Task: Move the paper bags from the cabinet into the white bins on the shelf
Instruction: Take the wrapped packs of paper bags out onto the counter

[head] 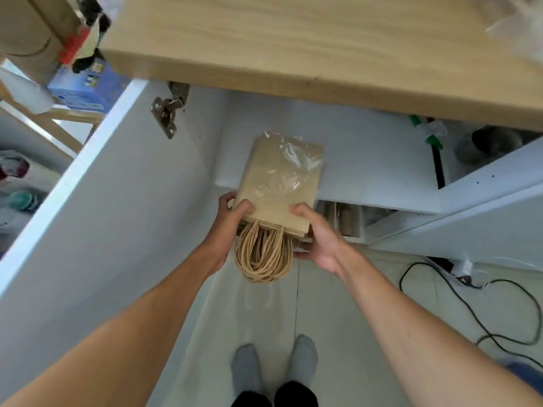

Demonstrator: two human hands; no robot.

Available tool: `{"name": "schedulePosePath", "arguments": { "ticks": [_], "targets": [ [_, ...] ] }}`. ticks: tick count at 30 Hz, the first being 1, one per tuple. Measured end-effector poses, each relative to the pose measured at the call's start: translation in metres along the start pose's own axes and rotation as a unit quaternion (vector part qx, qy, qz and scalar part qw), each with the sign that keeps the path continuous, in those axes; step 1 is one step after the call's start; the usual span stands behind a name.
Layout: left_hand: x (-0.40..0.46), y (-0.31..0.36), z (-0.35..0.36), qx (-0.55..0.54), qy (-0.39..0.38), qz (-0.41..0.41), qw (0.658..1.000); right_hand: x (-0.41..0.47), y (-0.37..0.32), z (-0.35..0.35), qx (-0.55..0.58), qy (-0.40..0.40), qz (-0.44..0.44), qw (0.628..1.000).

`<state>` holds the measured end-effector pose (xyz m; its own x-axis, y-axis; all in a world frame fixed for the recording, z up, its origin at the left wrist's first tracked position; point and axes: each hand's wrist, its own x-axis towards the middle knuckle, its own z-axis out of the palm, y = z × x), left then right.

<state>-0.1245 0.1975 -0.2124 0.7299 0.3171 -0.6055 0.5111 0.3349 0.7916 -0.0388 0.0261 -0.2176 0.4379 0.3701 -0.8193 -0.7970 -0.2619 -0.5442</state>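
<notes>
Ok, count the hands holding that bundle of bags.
2. The left hand grips the bundle of bags at its near left corner; the right hand grips its near right corner.

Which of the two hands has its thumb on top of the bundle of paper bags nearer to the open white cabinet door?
The left hand: it grips the paper bags on the side toward the open cabinet door; the right hand grips the opposite side.

Matt brown paper bags (279, 183) in glossy, perhaps plastic, wrap; pale wood-grain countertop (293, 48); metal hinge (167, 113).
</notes>
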Motion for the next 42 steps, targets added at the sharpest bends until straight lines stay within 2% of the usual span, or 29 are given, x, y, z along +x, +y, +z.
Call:
{"name": "schedulePosePath", "arguments": {
  "ticks": [5, 12, 20, 26, 33, 37, 42],
  "targets": [
    [-0.077, -0.014, 0.006, 0.014, -0.032, -0.005, 0.999, -0.068, 0.042, -0.001, -0.001, 0.03, 0.027, 0.999],
    [-0.167, 0.005, 0.021, 0.037, -0.015, -0.01, 0.999, -0.156, 0.053, -0.006, -0.015, 0.026, -0.012, 0.999],
    [-0.277, 0.082, 0.051, 0.071, -0.021, 0.045, 0.996, -0.294, 0.017, -0.007, -0.072, 0.008, -0.07, 0.995],
    [-0.335, 0.166, 0.063, 0.087, -0.031, 0.104, 0.99, -0.375, -0.052, 0.0, -0.12, -0.026, -0.141, 0.982],
    [-0.333, 0.246, 0.068, 0.088, -0.033, 0.136, 0.986, -0.399, -0.137, 0.012, -0.178, -0.001, -0.182, 0.967],
    [-0.299, 0.284, 0.071, 0.089, -0.019, 0.155, 0.984, -0.376, -0.184, 0.021, -0.163, 0.017, -0.217, 0.962],
    [-0.232, 0.329, 0.064, 0.088, 0.013, 0.172, 0.981, -0.323, -0.24, 0.035, -0.152, 0.025, -0.209, 0.966]
  ]
}}
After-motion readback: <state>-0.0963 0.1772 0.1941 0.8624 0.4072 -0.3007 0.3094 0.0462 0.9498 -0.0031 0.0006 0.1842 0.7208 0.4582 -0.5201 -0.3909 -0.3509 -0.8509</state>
